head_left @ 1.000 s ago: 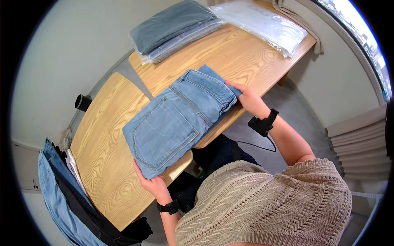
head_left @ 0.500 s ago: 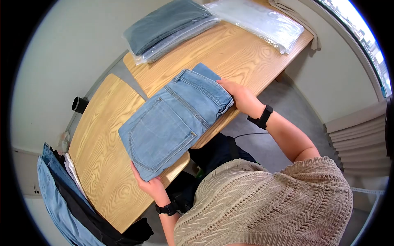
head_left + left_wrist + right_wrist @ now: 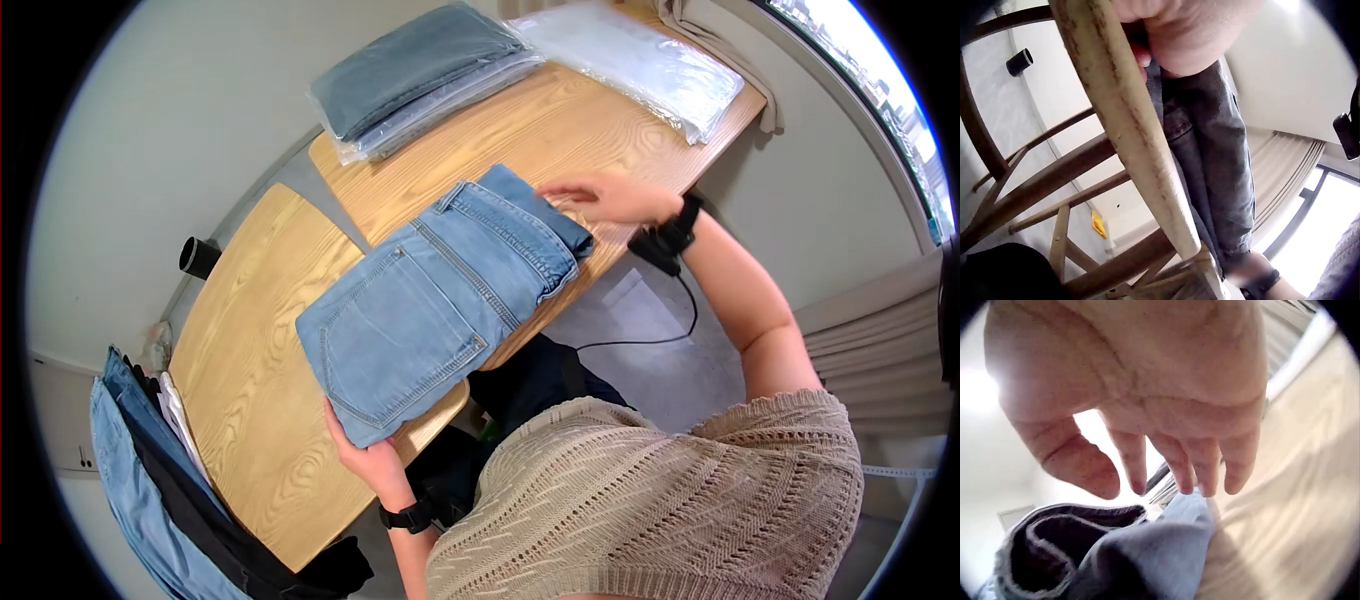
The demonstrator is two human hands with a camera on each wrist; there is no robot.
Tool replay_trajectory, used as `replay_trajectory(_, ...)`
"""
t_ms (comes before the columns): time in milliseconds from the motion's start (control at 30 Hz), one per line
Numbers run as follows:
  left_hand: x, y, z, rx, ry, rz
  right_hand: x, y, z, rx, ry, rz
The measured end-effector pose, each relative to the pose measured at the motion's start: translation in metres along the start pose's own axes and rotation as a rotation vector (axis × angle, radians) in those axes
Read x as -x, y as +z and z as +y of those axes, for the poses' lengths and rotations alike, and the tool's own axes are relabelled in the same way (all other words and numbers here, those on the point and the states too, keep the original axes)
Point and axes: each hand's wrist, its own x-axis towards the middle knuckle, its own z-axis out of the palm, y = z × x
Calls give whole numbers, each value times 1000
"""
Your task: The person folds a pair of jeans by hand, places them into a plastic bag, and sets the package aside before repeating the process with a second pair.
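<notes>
Pale wooden surface [image 3: 560,130] beside a window: folded light-blue denim jeans [image 3: 440,300] are lying across its near edge, back pocket up. The folding is apparently finished, though the bundle is not yet joining the far-left stack of plastic-bagged dark jeans [image 3: 420,70]. The person's left hand [image 3: 365,455] is gripping the near corner from beneath. The right hand [image 3: 610,200] is hovering over the waistband end, fingers straight and spread, holding nothing.

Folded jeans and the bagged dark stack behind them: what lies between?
Only bare wooden tabletop between jeans and bagged stack, per the head view.
</notes>
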Motion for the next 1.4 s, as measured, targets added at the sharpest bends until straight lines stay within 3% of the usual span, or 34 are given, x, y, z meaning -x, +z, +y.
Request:
replay_trajectory(167, -7, -4, -22, -85, 22, -18, -69, -29, 3, 314, 14, 65)
replay_trajectory(267, -3, -1, -9, -48, -45, -12, -112, -31, 20, 174, 94, -212)
replay_trajectory(300, -3, -3, -9, -55, -84, -16, -120, -33, 15, 178, 80, -211)
replay_trajectory(367, -5, -3, -13, -138, 9, -3, -129, -36, 10, 97, 284, -322)
replay_trajectory(467, -4, 0, -8, -92, -58, -21, -137, -38, 12, 78, 323, -308)
replay_trajectory(500, -7, 2, -15, -100, 49, 14, -139, -37, 8, 94, 363, -325)
replay_trajectory(533, -8, 3, -19, -109, 153, 48, -137, -36, 0, 136, 335, -316)
replay_trajectory(633, -2, 4, -5, -42, 20, 31, -142, -39, -1, 104, 319, -370)
replay_trajectory(767, -7, -1, -27, -144, 138, 41, -145, -47, 11, 5, 280, -415)
replay_trajectory(1000, -4, -1, -9, -190, 8, 13, -152, -58, 31, -304, 263, -516)
replay_trajectory(1133, 0, 3, 7, -151, -73, 15, -152, -54, 35, -347, 257, -490)
replay_trajectory(1200, -3, -1, -8, -171, -25, 16, -153, -49, 35, 51, 181, -334)
replay_trajectory(1233, -4, -2, -14, -188, 25, 20, -143, -43, 22, 50, 183, -336)
replay_trajectory(1300, -4, -1, -11, -185, 14, 21, -115, -27, -19, 179, 450, -141)
replay_trajectory(1400, -4, -1, -9, -189, 12, 19, -121, -22, -5, 120, 411, -100)
